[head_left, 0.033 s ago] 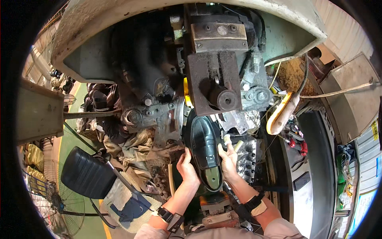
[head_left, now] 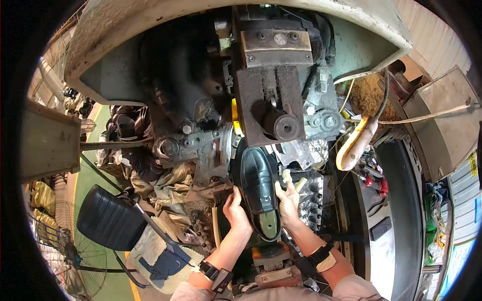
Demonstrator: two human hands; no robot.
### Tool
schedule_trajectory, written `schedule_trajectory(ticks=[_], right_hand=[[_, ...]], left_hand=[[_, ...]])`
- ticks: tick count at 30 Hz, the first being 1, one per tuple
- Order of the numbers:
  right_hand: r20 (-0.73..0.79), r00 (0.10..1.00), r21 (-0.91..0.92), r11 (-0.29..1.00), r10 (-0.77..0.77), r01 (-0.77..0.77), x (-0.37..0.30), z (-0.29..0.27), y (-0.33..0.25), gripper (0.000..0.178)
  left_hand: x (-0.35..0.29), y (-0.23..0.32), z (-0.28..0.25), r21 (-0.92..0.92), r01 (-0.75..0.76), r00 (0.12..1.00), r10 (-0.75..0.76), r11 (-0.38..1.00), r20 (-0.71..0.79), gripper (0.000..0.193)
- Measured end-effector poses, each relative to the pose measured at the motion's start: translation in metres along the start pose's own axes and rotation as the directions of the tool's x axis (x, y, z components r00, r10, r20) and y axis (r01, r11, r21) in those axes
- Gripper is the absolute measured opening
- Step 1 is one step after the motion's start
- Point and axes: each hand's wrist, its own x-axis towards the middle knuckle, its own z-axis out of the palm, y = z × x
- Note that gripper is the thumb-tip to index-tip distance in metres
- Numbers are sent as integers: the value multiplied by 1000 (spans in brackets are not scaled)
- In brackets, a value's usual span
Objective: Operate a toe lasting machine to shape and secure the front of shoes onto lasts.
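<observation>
A black leather shoe [head_left: 257, 180] sits in front of the machine, its toe pointing away from me under the machine's dark block [head_left: 268, 103]. A green last [head_left: 269, 224] with a small hole shows in its heel opening. My left hand [head_left: 236, 213] presses against the shoe's left side, thumb and fingers close together. On the opposite side my right hand [head_left: 287, 203] holds the shoe's edge, and a pale covering shows on a fingertip. The sole and the undersides of both hands are hidden. Black straps circle both wrists.
Metal clamp plates [head_left: 201, 150] flank the toe. A yellow-and-white handle [head_left: 357, 143] hangs on a cable at right. Beyond it are a phone [head_left: 380, 228] on a pale ledge and red-handled tools [head_left: 375, 184]. At left stand a black-backed chair [head_left: 111, 217] and a fan [head_left: 73, 256].
</observation>
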Motion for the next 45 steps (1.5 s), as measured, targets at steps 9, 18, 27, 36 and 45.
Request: schedule_trajectory(ticks=[9,18,27,36,45], right_hand=[[-43,999,-69,997,12,-15,9,1,3,75],[-156,988,-142,990,-18,-5,4,8,-4,66],[-160,987,-307,950,6,-55,-1,2,-12,42],[-461,885,-615,698,60,-368,-17,-187,-115,52],[-556,825,-634,590,102,-500,-5,-254,-79,95]], left_hand=[[0,-3,4,23,-20,999,21,1000,-35,34],[3,3,3,-99,230,973,-225,968,56,45],[16,20,-13,203,169,975,-193,965,109,51],[26,102,-306,945,9,983,170,327,-69,24],[-12,-23,-369,801,273,960,-92,533,-266,36]])
